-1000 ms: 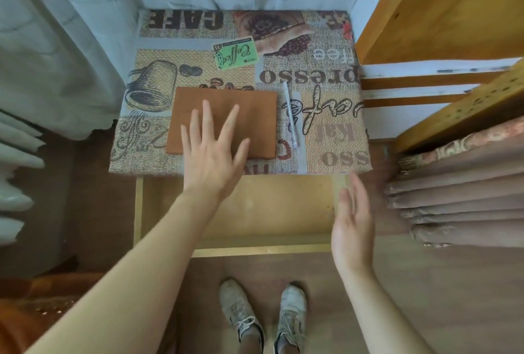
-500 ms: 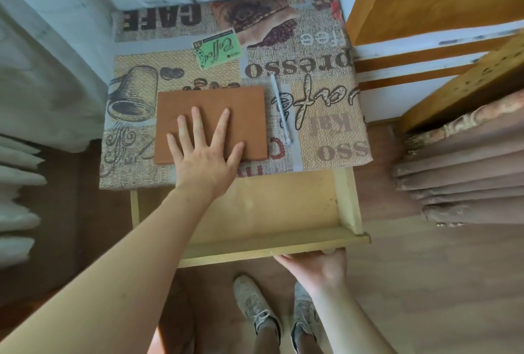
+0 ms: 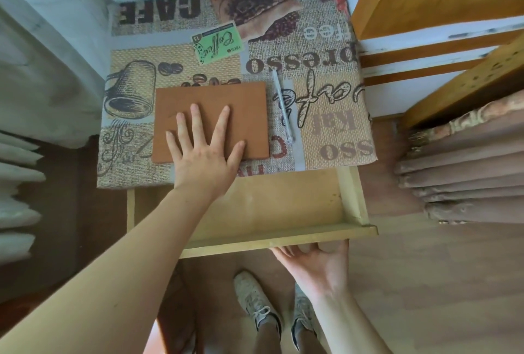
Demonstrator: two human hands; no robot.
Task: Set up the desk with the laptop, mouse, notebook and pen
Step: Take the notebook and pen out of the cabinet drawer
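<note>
While my left hand [image 3: 204, 155] lies flat and spread on the brown notebook [image 3: 211, 121], fingers fanned and palm overhanging its near edge, the main risk I see is the desk itself shifting under me. My right hand [image 3: 314, 264] is cupped under the front rail of the open drawer [image 3: 283, 240], fingers curled up against the wood and gripping nothing else. If I shove that drawer in hard, the jolt could travel up through the desk [image 3: 334, 127] and set things sliding on its printed coffee-themed cloth.

The pen [image 3: 282, 107] worries me most. It lies just beside the notebook's right edge, apart from it, pointing roughly toward me, and a round barrel rolls easily (I judge the cloth gives it some grip, though I would not count on that). A knock could send it toward the near edge and down into the drawer, which looks empty where I can see into it.

The notebook sits left of centre, near the front edge of the desk. Leaning weight onto my left palm while pushing with the right could drag it off the front.

Neither laptop nor mouse is in view, so half the setup remains, and the space left on this small top looks tight. Crowding may nudge the pen off.
</note>
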